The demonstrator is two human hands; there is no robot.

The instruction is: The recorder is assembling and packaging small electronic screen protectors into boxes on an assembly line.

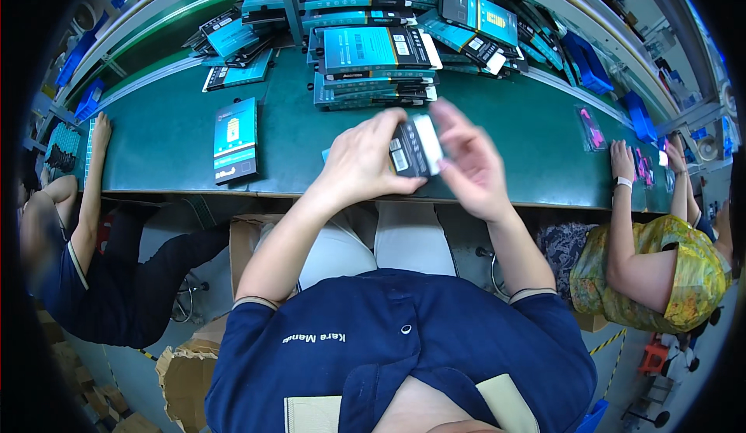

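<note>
Head view: at frame centre, the left hand (359, 161) and right hand (472, 165) grip one small dark box (416, 147) between closed fingers, above the green table (155, 138) edge. One flat box (235, 139) lies apart at left; the box stacks (377, 64) in the upper centre appear unhandled, so most work looks left.

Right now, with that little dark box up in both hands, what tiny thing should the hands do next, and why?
Probably lower the small dark box onto the bare green table just below it. The left hand and right hand hold it in the air between them, and the tall pile of teal boxes behind leaves open space in front. That is only a guess.
</note>
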